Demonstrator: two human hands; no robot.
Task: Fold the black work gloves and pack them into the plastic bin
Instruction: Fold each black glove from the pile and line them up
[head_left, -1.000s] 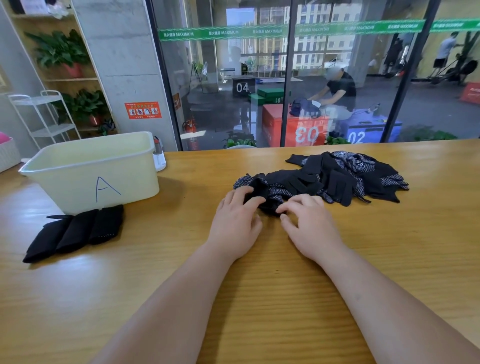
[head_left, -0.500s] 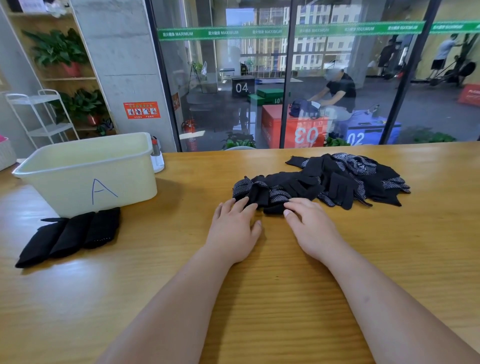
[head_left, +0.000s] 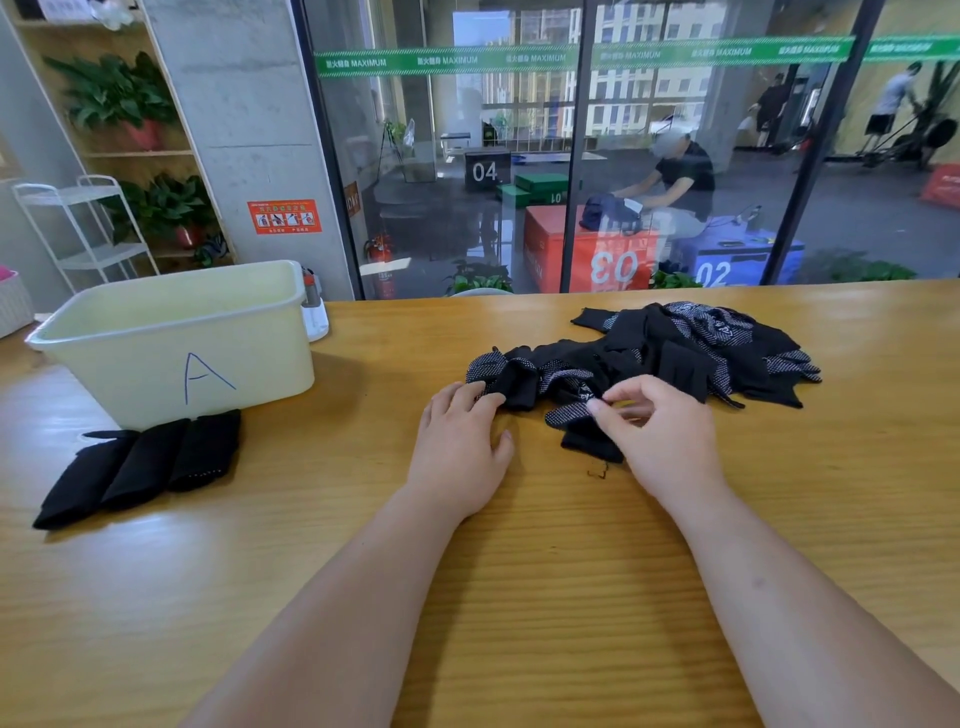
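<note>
Glossy wood table (head_left: 519, 597), cloth gloves (head_left: 675, 353)

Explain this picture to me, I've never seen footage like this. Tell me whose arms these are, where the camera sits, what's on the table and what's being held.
There is no machine here. A person works with bare hands, and the single camera is worn on their head, looking forward and down, so the two forearms are their own. On the wooden table lies a loose pile of black work gloves with dotted palms. To the left stands a pale plastic bin marked A. In front of it lies a row of folded gloves, not yet in the bin. The right hand pinches one glove at the pile's near edge. The left hand rests its fingers on the pile's left end and does not seem to grip anything.
</note>
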